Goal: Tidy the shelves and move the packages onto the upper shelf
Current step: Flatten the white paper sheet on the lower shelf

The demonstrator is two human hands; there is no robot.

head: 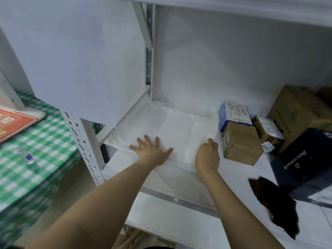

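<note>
Two hands work a white liner sheet [179, 130] lying on the shelf [172, 194]. Left hand [150, 150] lies flat on it, fingers spread; right hand [207, 155] curls over the sheet's right edge, seemingly pinching it. Packages [240, 141] crowd the shelf's right side, just beside that hand. Best to anchor left, draw the edge taut rightward, then smooth outward before loading anything.
</note>
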